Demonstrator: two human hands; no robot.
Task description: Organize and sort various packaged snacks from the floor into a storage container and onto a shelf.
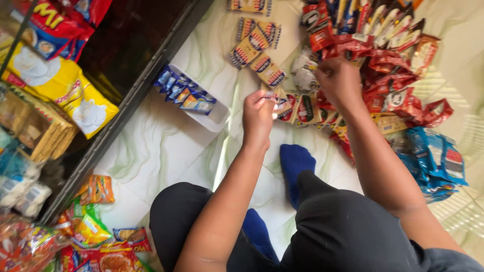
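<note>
- Left hand [258,117]: fingers curled shut, pinching a small snack packet [280,99] by its edge; packet held just above the floor, near the middle of the view.
- Right hand [339,80]: fingers bent down into the heap of red sachets [388,65]; motion blur, can't tell if anything is gripped or how far closed.
- Heap spread over the tiled floor [166,146], upper right, well past both hands.
- Row of small dark-and-red packets [307,110] lying flat btwn the two hands, just beside the held packet.
- Brown striped packets [254,48] scattered farther up, apart from the heap.
- White tray [217,117] w/ blue packets [184,90] stood in it, left of the left hand.
- Blue bags [436,161] by the right forearm.
- Shelf [131,100] at left w/ a yellow bag [60,83].
- Orange and green packets [96,231] at lower left.
- Blue sock [295,161] on floor below the hands.
</note>
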